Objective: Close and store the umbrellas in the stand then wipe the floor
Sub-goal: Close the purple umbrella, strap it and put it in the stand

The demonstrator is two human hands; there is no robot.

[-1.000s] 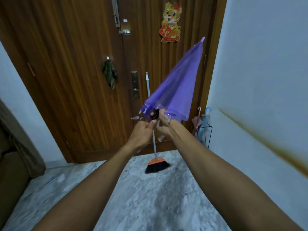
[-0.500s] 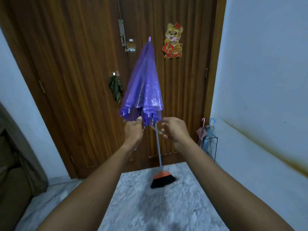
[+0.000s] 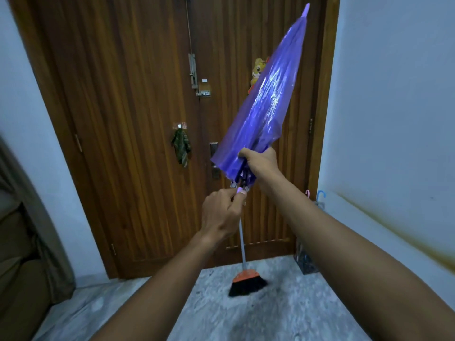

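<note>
Purple umbrella [image 3: 266, 114], folded, is held up in front of me and tilted so its tip points up and to the right, across a tall brown wooden door [image 3: 123, 119]. I see a pale wall [image 3: 394, 94] on the right and a grey marbled floor [image 3: 270, 316] below. Two bare forearms reach forward. The right hand [image 3: 262, 161] is wrapped round the gathered canopy near its lower edge. The left hand [image 3: 221, 215], just below it, pinches a small lilac piece at the rib ends, close to the right hand but apart from it. A broom [image 3: 247, 281] with an orange head and black bristles stands against the door behind the hands. In the right corner sits a dark, blurred stand [image 3: 305, 264], with a pink handle [image 3: 307, 193] and a blue handle [image 3: 321, 194] showing above it. A green cloth [image 3: 181, 146] hangs on the door.
</note>
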